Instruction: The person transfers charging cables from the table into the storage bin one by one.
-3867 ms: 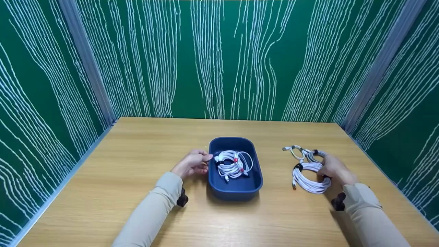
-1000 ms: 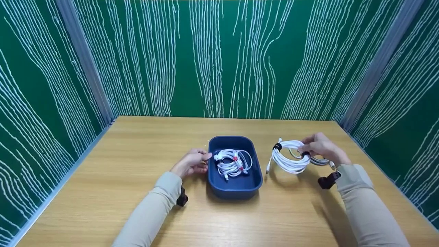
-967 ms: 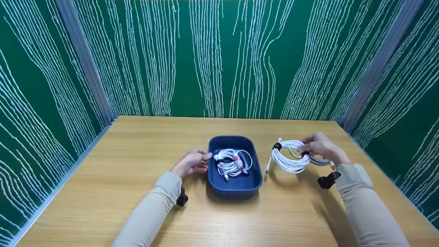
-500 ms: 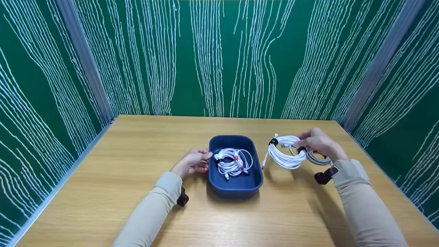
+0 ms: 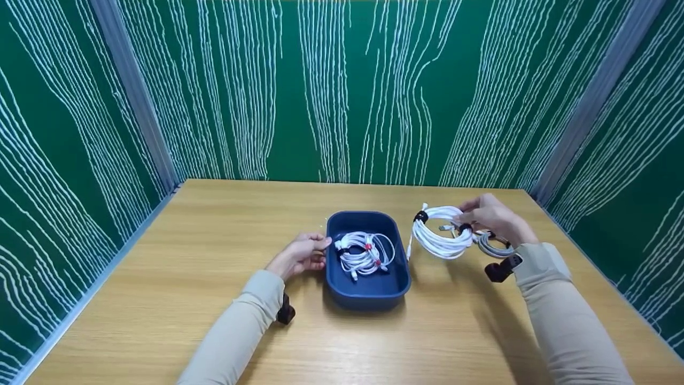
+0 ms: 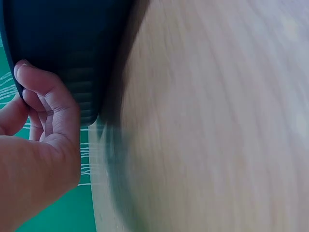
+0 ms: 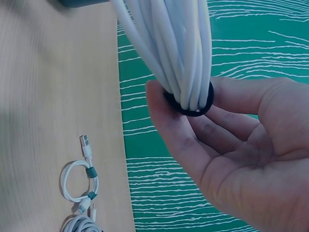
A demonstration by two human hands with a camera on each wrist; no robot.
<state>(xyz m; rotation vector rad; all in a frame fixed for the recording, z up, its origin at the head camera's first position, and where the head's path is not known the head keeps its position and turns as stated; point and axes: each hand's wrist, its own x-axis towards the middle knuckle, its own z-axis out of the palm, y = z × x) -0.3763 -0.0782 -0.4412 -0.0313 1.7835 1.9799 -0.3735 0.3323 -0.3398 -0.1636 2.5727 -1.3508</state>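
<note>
My left hand [image 5: 299, 254] pinches the left rim of a dark blue plastic box [image 5: 368, 299]; the left wrist view shows its thumb and fingers [image 6: 63, 104] at the box's edge. Inside the box lie coiled white cables [image 5: 357, 263] with red and black ties. To the right of the box, my right hand [image 5: 494, 216] holds a thick coil of white cable [image 5: 441, 247] above the table. In the right wrist view, thumb and fingers pinch this coil [image 7: 178, 48] at a black strap [image 7: 190, 112]. One loose cable end hangs close to the box's right rim.
Behind the held coil, a grey coiled cable [image 5: 487, 250] lies on the wooden table [image 5: 240, 208]. Beside it is a short white cable [image 7: 63, 181] with green ties and a USB plug [image 7: 85, 146]. Green walls with white lines [image 5: 342, 91] stand around the table.
My right hand has lifted the thick white coil off the table and carried it left toward the box, uncovering more of the grey coil. My left hand stays at the rim.
</note>
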